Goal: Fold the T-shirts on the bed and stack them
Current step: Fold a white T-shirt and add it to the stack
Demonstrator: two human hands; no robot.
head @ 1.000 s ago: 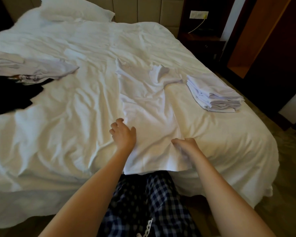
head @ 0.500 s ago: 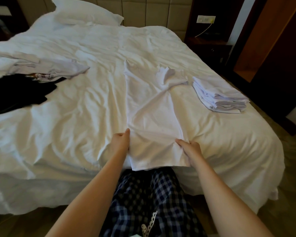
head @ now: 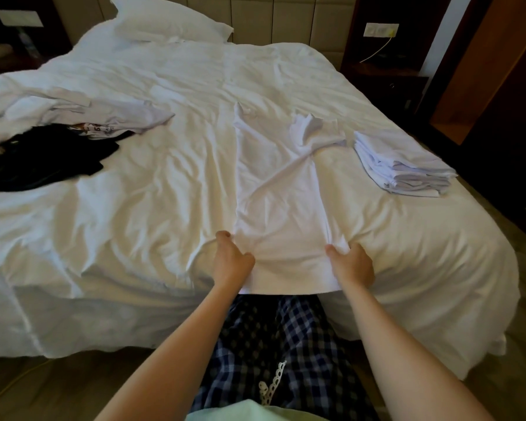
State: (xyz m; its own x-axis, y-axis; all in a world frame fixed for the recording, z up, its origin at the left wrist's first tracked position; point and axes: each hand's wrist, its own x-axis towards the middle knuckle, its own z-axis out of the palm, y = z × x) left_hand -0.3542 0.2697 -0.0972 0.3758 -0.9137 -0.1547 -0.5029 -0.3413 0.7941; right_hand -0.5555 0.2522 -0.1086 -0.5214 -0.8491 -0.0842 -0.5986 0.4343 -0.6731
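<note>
A white T-shirt (head: 281,189) lies lengthwise on the bed (head: 152,183), folded into a narrow strip, its hem hanging over the near edge. One sleeve sticks up crumpled at its far right. My left hand (head: 231,261) grips the shirt's left edge near the hem. My right hand (head: 351,264) pinches the right edge at the same height. A stack of folded white T-shirts (head: 401,164) sits to the right of the shirt.
Unfolded clothes lie at the left: a white printed T-shirt (head: 104,117) and a black garment (head: 40,159). A pillow (head: 167,24) rests by the headboard. A dark nightstand (head: 383,83) stands at the right of the bed.
Both hands slid to the shirt's side edges near the hem and took hold of them. The shirt's lower part looks pulled flatter, and the view shifted back.
</note>
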